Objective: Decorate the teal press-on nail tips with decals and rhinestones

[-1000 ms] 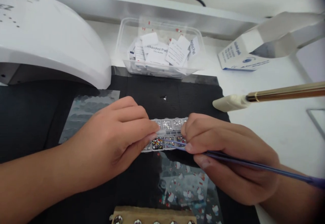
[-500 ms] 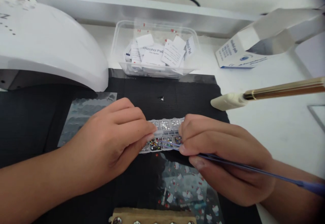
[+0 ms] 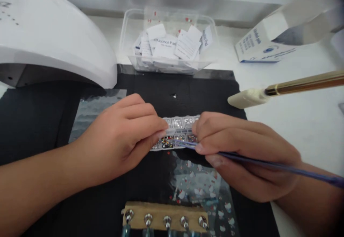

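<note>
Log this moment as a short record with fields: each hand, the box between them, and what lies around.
left hand: fingers rest on the clear compartmented rhinestone box
right hand: holds a thin blue stick tool, tip over the box
surface: black mat
behind: clear plastic tub of alcohol pad sachets; white domed lamp
right: gold-handled tool with cream tip
front: wooden block with metal pegs

Ahead of me, the white sachets (image 3: 167,47) in the clear tub (image 3: 126,32) read "Alcohol Pad"; one at the tub's right end shows "Pad" sideways. The box (image 3: 258,45) on the right carries blue print too blurred to read.
</note>
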Demonstrator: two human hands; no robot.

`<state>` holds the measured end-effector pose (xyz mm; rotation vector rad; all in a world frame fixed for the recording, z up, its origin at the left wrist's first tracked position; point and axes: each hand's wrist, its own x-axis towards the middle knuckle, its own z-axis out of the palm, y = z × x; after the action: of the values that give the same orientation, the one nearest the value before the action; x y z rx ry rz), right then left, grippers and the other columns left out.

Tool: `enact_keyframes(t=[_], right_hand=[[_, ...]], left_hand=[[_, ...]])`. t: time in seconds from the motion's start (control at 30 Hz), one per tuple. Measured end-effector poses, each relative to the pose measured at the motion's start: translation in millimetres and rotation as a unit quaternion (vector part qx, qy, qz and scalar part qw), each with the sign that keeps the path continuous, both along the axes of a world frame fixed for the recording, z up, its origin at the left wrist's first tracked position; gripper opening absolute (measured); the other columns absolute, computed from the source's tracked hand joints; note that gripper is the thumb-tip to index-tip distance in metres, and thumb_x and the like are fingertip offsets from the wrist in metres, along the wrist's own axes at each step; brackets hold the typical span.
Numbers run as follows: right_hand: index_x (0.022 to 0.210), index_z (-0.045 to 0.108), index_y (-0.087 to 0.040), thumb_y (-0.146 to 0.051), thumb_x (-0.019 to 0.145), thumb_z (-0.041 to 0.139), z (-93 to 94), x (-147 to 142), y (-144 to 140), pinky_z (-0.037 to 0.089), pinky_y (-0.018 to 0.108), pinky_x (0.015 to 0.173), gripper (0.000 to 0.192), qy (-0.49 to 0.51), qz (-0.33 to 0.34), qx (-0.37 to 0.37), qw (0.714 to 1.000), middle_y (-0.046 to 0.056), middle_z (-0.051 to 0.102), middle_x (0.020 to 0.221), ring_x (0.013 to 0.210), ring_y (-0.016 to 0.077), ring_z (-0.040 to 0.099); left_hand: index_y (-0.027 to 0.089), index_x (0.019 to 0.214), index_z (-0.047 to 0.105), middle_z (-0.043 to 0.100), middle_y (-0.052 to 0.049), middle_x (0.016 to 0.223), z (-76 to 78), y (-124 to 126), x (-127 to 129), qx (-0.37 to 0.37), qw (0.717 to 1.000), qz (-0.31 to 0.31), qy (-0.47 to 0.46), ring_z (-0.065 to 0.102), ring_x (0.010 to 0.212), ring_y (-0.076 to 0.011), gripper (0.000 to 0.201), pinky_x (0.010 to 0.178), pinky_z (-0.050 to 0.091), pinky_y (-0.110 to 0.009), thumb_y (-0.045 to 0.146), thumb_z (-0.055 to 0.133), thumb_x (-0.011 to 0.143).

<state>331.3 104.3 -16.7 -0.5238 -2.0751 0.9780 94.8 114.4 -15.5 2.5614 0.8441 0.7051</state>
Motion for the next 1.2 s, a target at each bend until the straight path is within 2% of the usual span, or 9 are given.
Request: enact_keyframes(t=[0.17, 0.33, 0.63, 0.83, 0.97, 1.2], right_hand=[[0.092, 0.065, -0.015, -0.002, 0.075, 0.058, 0.4, 5.1, 2.1, 0.048, 0.035, 0.056, 0.022, -0.001, 0.021, 0.007, 1.0, 0.005, 0.061, 0.071, 0.065, 0.018, 0.058], [0.09, 0.067, -0.019, -0.003, 0.069, 0.061, -4.2, 6.5, 2.2, 0.047, 0.038, 0.052, 0.027, 0.016, 0.019, -0.006, 1.0, 0.005, 0.06, 0.07, 0.062, 0.0212, 0.058], [0.087, 0.066, -0.014, -0.004, 0.071, 0.062, -14.2, 3.5, 5.2, 0.045, 0.032, 0.052, 0.019, 0.064, 0.019, 0.03, 0.997, 0.004, 0.061, 0.068, 0.061, 0.0169, 0.057], [0.087, 0.066, -0.014, -0.004, 0.073, 0.059, -9.8, 4.4, 3.8, 0.046, 0.032, 0.051, 0.019, 0.077, 0.042, 0.03, 0.996, 0.004, 0.06, 0.066, 0.059, 0.0168, 0.057], [0.087, 0.068, -0.013, -0.005, 0.075, 0.058, -6.1, 5.5, -2.2, 0.046, 0.033, 0.05, 0.018, 0.133, 0.052, -0.008, 0.99, 0.005, 0.059, 0.062, 0.057, 0.0166, 0.054], [0.085, 0.072, -0.014, -0.015, 0.08, 0.066, -4.1, 4.5, -14.4, 0.046, 0.032, 0.05, 0.008, 0.184, -0.005, -0.097, 0.978, 0.003, 0.058, 0.058, 0.054, 0.0138, 0.051]], left_hand=[[0.016, 0.088, 0.067, 0.067, -0.003, 0.079, 1.1, 0.0, -0.2, 0.012, 1.0, 0.01, 0.016, 0.056, 0.074, -0.0169, 0.015, 0.068, 0.045, -0.032, 0.023, 0.055, 0.093], [0.015, 0.089, 0.069, 0.067, -0.004, 0.079, -1.3, -1.3, 0.2, 0.021, 0.999, 0.02, 0.016, 0.056, 0.075, -0.0183, 0.014, 0.069, 0.046, -0.034, 0.02, 0.056, 0.092], [0.015, 0.087, 0.069, 0.068, -0.005, 0.078, -0.9, -0.7, 1.5, 0.024, 1.0, 0.017, 0.01, 0.056, 0.075, -0.0187, 0.015, 0.071, 0.046, -0.035, 0.02, 0.056, 0.091], [0.018, 0.089, 0.068, 0.067, -0.003, 0.079, -3.3, -0.3, -1.2, 0.05, 0.999, 0.009, 0.016, 0.056, 0.074, -0.0177, 0.015, 0.069, 0.046, -0.032, 0.022, 0.055, 0.092], [0.019, 0.09, 0.069, 0.067, -0.004, 0.081, -4.3, -0.5, -2.8, 0.073, 0.997, -0.007, 0.028, 0.057, 0.075, -0.0193, 0.016, 0.069, 0.046, -0.034, 0.024, 0.054, 0.093], [0.024, 0.09, 0.069, 0.068, -0.003, 0.088, -0.5, -5.4, -3.9, 0.109, 0.988, -0.042, 0.103, 0.057, 0.084, -0.0232, 0.019, 0.073, 0.04, -0.04, 0.033, 0.054, 0.094]])
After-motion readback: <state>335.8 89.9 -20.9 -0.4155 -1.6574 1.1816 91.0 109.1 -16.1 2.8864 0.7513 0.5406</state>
